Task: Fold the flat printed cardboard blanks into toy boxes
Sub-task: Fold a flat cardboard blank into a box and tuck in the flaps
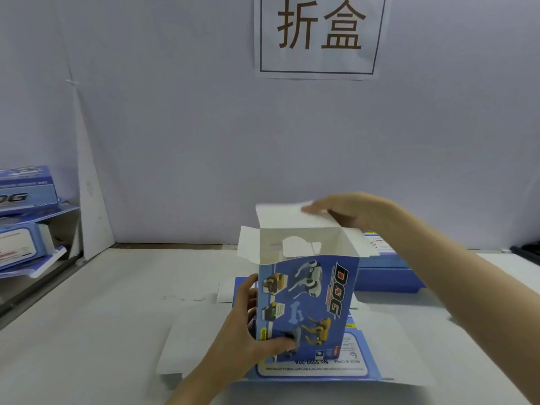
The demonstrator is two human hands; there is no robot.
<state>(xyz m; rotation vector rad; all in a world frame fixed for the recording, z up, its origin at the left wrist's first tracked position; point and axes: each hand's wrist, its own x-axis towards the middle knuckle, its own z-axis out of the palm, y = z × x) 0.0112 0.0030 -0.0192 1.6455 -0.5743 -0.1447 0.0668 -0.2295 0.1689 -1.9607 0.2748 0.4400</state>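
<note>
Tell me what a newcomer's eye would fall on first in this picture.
First the blue DOG box, standing upright at the centre with its top open, on flat blanks spread over the white table. The left hand grips its lower left side, while the right hand touches the white top flap at the far edge. Above, a paper sign with two large dark characters hangs on the wall.

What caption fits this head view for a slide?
Left hand grips an upright toy box; right hand touches its raised top flap.
</note>
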